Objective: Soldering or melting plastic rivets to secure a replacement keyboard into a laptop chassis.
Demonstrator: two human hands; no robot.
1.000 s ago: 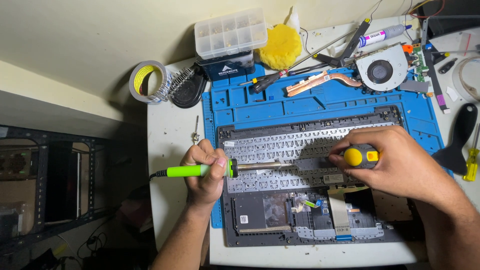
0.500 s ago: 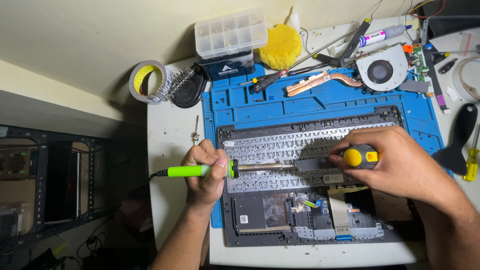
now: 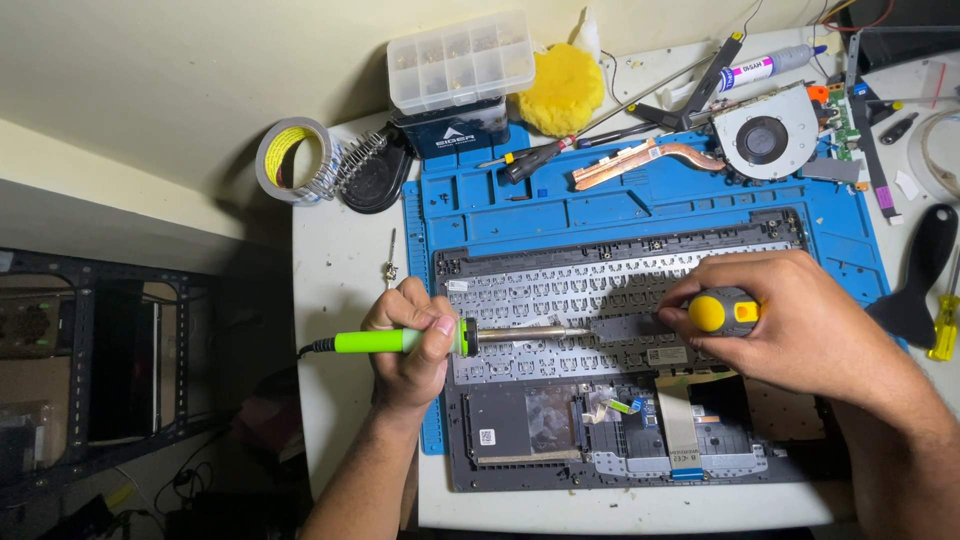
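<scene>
On the opened laptop base (image 3: pixel 620 400), the left hand (image 3: pixel 410 340) grips a green soldering iron (image 3: pixel 440 341) while the right hand (image 3: pixel 800 325) clasps a yellow-capped screwdriver (image 3: pixel 722 312); best keep both tips steady and light.

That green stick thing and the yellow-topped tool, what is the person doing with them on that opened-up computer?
A person is working on an opened laptop shell that lies on a blue work mat. The left hand grips a green-handled soldering iron, its metal tip lying across the back of the keyboard. The right hand holds a screwdriver with a yellow and black handle upright against the same area. A cooling fan with a copper pipe sits on the mat above.
</scene>
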